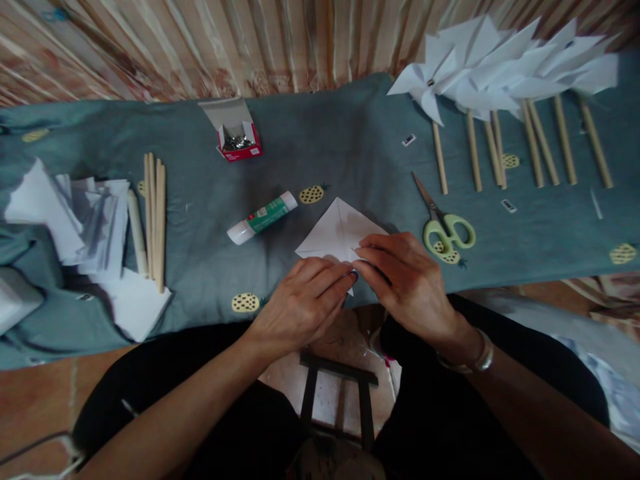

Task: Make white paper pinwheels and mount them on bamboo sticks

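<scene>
A square sheet of white paper [340, 223] with crease lines lies cornerwise at the front edge of the table. My left hand [305, 297] is closed on its near left side, fingertips at the near corner. Meeting it there, my right hand [407, 280] pinches the paper's near right side between thumb and fingers. The fingers partly cover the near corner, so the fold there is hard to make out. A glue stick [263, 217] with a green label lies to the left of the paper. Green-handled scissors [443, 223] rest to its right, blades pointing away.
Finished paper pinwheels [480, 73] on wooden sticks lie at the back right. An open red box [240, 143] of small metal pieces stands at the back. Loose wooden sticks [155, 220] and a stack of cut paper [110, 227] are at the left.
</scene>
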`<move>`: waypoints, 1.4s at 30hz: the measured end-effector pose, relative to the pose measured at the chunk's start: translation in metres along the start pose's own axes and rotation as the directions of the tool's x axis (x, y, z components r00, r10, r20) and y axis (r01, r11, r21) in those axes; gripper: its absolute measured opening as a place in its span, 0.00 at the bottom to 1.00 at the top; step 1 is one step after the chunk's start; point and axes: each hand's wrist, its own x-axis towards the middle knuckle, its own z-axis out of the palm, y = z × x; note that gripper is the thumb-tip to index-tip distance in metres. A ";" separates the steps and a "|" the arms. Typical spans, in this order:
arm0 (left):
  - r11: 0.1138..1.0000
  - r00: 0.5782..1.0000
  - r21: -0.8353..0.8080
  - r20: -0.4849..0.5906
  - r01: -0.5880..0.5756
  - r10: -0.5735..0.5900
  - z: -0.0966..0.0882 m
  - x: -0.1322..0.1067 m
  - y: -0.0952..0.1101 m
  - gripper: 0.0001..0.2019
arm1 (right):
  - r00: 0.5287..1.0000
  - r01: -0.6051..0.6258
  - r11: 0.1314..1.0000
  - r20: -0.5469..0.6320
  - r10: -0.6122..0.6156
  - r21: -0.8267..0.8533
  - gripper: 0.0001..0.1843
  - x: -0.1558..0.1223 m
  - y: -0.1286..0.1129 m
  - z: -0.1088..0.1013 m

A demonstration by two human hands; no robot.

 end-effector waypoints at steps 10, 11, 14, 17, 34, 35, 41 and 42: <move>1.000 1.000 0.002 -0.001 -0.005 0.005 0.000 -0.001 0.000 0.12 | 1.000 0.016 1.000 0.003 -0.016 -0.015 0.08 0.000 0.000 0.000; 1.000 1.000 0.002 0.000 -0.003 0.003 0.000 0.000 0.000 0.12 | 1.000 0.014 1.000 0.002 -0.014 -0.017 0.08 0.000 0.000 0.000; 1.000 1.000 0.006 0.004 -0.010 0.009 0.000 0.000 0.000 0.12 | 1.000 0.018 1.000 0.006 -0.018 -0.017 0.08 0.000 0.000 0.000; 1.000 1.000 0.012 0.008 -0.012 0.012 0.000 0.000 0.000 0.12 | 1.000 0.026 1.000 0.015 -0.026 -0.010 0.09 -0.001 0.000 0.001; 1.000 1.000 0.006 -0.010 0.005 -0.005 0.000 0.000 0.001 0.10 | 0.988 0.135 0.976 0.097 -0.120 -0.172 0.14 -0.003 -0.006 0.012; 1.000 1.000 0.008 -0.018 0.008 -0.007 0.000 0.001 0.000 0.10 | 0.988 0.132 0.977 0.096 -0.117 -0.166 0.15 -0.004 -0.006 0.013; 1.000 0.999 0.026 -0.050 0.000 0.001 -0.002 0.000 -0.002 0.09 | 0.997 0.034 0.999 0.075 -0.035 0.012 0.15 -0.002 -0.001 0.004; 1.000 0.999 0.028 -0.048 -0.003 0.005 -0.003 0.000 -0.002 0.08 | 0.998 0.001 0.998 0.064 -0.005 0.065 0.16 -0.001 0.000 0.002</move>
